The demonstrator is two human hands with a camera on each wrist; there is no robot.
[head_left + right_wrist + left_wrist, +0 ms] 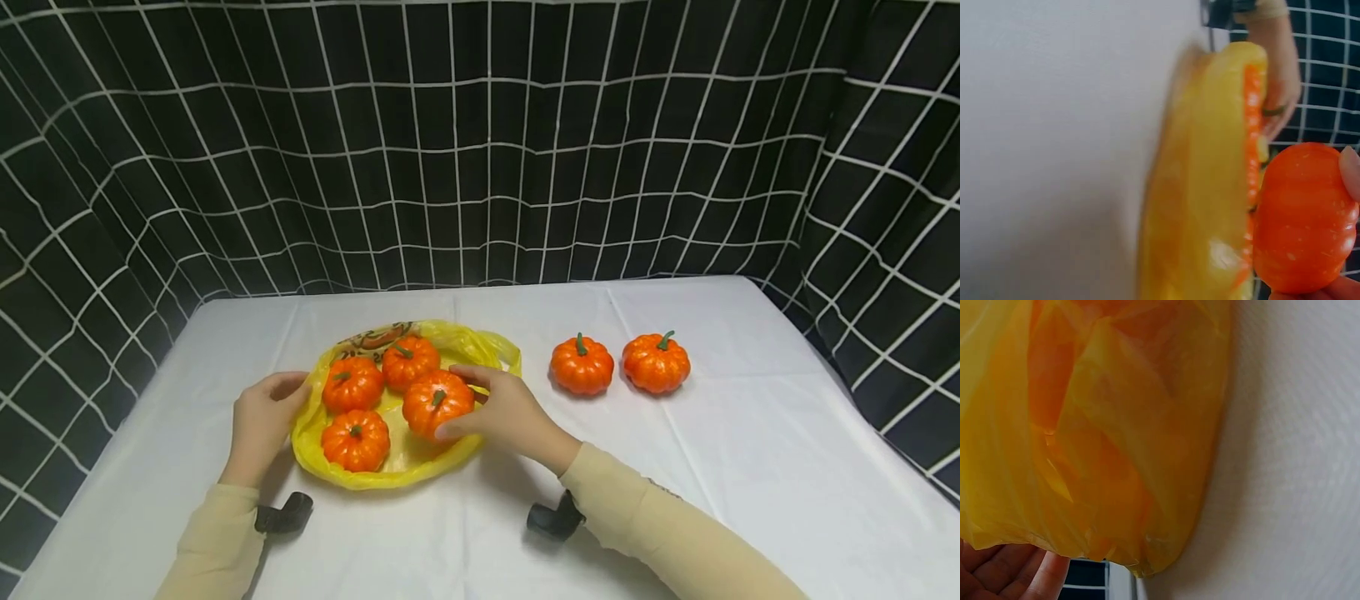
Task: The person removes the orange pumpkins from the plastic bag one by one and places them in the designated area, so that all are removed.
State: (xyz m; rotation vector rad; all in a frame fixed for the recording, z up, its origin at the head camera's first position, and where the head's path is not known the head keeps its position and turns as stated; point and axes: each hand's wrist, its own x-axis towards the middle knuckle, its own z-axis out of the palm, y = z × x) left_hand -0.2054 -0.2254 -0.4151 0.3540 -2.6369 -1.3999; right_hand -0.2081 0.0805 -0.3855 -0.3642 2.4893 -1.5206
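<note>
A yellow plastic bag (pixel 405 477) lies with its mouth spread wide. Inside sit three small orange toy pumpkins, at the back (pixel 411 363), the left (pixel 352 385) and the front left (pixel 356 442). My right hand (pixel 510 417) holds another pumpkin (pixel 438 405) between thumb and fingers over the bag's right side. In the right wrist view this pumpkin (pixel 1307 219) is beside the bag's rim, clear of its wall. My left hand (pixel 262 421) pinches the bag's left rim. The left wrist view has its fingers (pixel 1047 575) at the yellow film's edge, partly hidden.
Two more pumpkins stand on the white-covered table (pixel 750 467) right of the bag, one nearer (pixel 582 365) and one farther right (pixel 656 363). A black cloth with a white grid (pixel 472 167) hangs around the back and sides. Black wrist mounts (pixel 555 521) stick out from the sleeves.
</note>
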